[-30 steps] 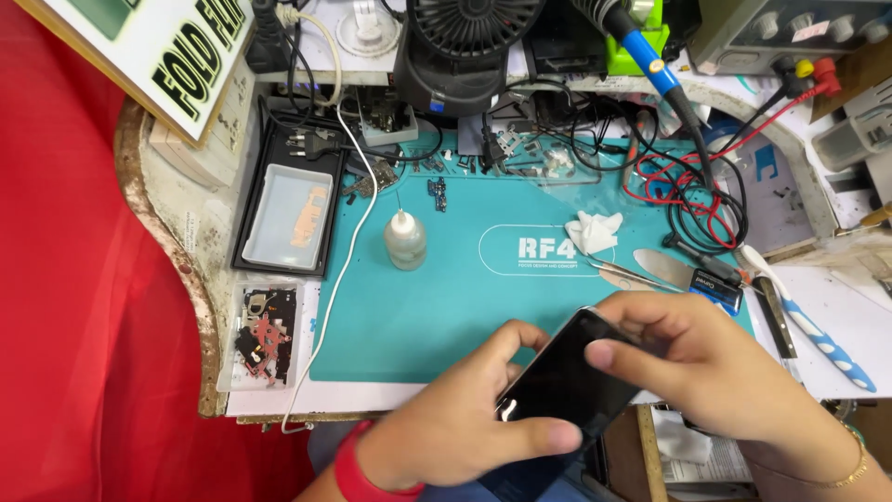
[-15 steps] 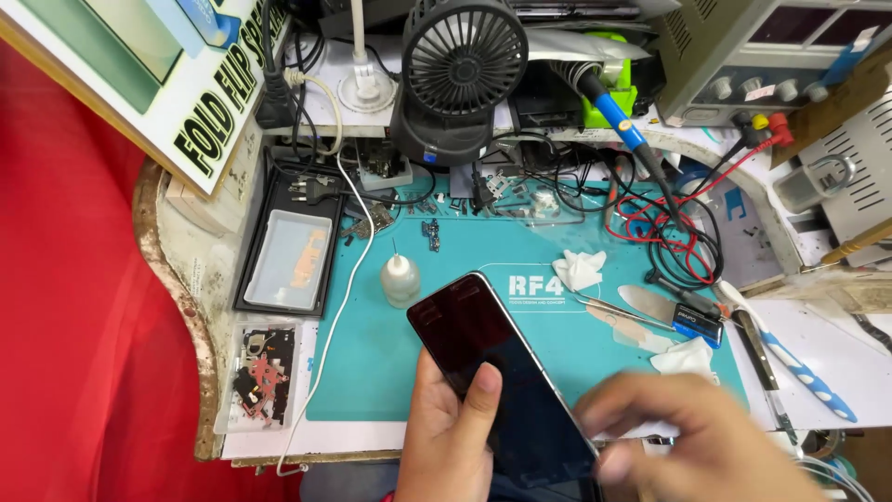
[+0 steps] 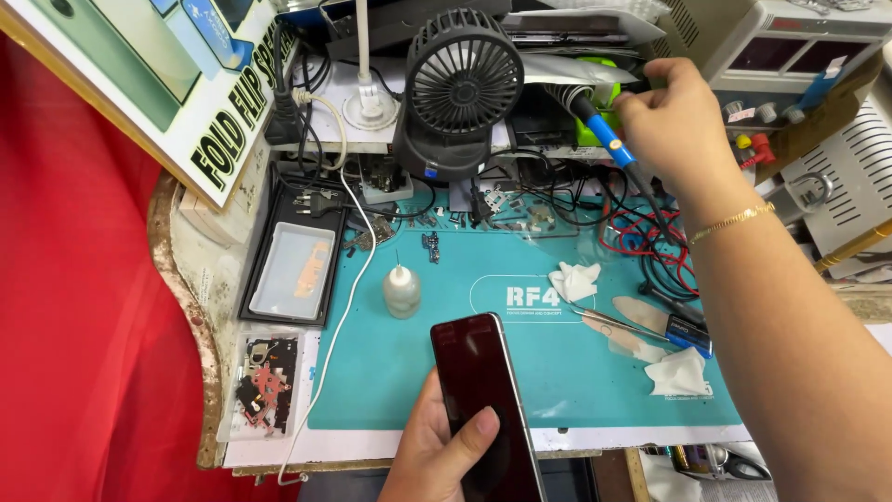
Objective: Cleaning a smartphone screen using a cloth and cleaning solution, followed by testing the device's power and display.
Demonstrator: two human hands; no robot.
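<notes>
Left hand (image 3: pixel 444 444) fingers wrapped around dark phone (image 3: pixel 485 400), near desk edge. Right hand (image 3: pixel 671 116) far right, fingers closed on blue-handled soldering iron (image 3: pixel 604 139).

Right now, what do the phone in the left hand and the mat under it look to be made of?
The phone in the left hand: a glossy dark front, probably glass, since it shows a faint sheen; a thin pale edge, possibly metal. The teal mat: matte and flat, looks like silicone or rubber, with no glare. The right hand is up at a blue-handled tool, whose grip looks like plastic.
</notes>
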